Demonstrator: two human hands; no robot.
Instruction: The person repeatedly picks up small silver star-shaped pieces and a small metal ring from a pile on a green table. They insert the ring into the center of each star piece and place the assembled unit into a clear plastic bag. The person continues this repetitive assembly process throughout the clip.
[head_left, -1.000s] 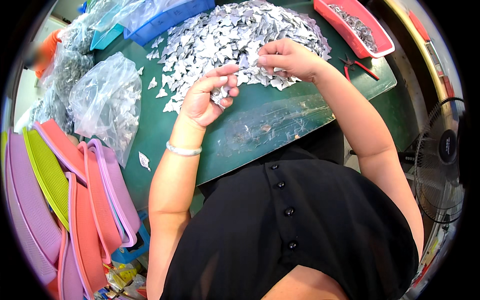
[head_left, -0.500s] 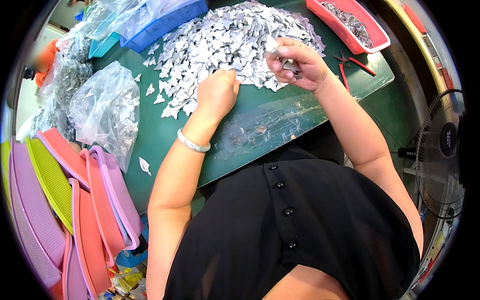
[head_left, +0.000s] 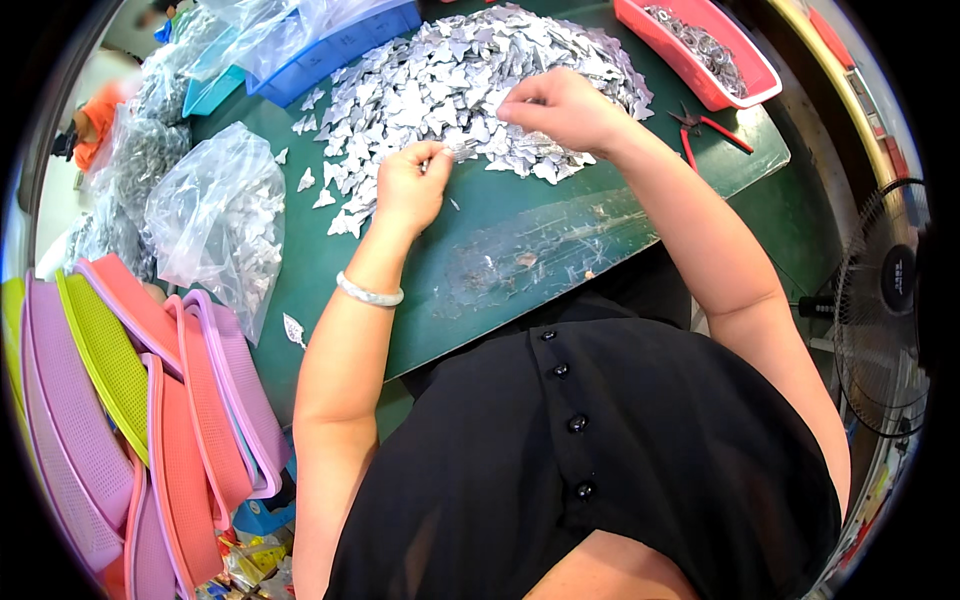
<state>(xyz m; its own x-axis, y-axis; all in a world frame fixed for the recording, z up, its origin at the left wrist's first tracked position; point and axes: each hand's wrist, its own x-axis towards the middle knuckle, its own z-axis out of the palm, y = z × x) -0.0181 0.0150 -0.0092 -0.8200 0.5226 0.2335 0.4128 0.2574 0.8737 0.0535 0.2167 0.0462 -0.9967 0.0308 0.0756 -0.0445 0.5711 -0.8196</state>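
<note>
A big heap of small, flat silver pieces with pointed, winged outlines (head_left: 430,75) lies on the green table (head_left: 520,240). At the heap's near left edge is my left hand (head_left: 410,190), thumb and forefinger pinched together; whatever is between the fingertips is too small to name. My right hand (head_left: 570,110) hangs over the heap's near right part, back upward, its thumb and fingers drawn together. Its palm is hidden, so I cannot make out what it holds. A pale bangle (head_left: 370,291) circles my left wrist.
Red-handled pliers (head_left: 705,135) lie right of the heap, below a pink basket of metal rings (head_left: 635,15). Blue bin (head_left: 340,55) stands at back left. A clear bag of silver pieces (head_left: 215,215) and stacked plastic baskets (head_left: 180,430) are left; a fan (head_left: 885,310) stands right.
My right hand has turned palm-down and moved slightly left over the heap; the silver piece seen in it earlier is now hidden. My left hand has shifted left and its pinch now shows.
</note>
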